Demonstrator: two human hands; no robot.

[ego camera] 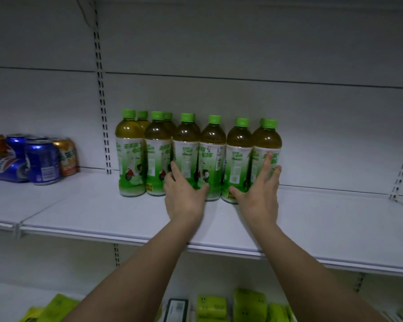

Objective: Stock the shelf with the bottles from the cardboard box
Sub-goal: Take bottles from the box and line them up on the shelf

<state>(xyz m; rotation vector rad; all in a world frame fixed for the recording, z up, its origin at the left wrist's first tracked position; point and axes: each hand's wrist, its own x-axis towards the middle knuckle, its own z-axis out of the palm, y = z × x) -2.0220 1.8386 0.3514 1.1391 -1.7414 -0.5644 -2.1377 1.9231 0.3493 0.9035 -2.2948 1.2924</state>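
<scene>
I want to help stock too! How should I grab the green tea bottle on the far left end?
Probably take the leftmost bottle around its labelled middle, coming from the front-left. It stands upright, its left side is open, and another bottle presses against its right.

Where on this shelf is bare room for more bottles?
Free: the shelf right of the bottle row, up to the right upright; the front strip; a gap between cans and bottles. Crowded: the row itself, with left hand and right hand against it.
</scene>
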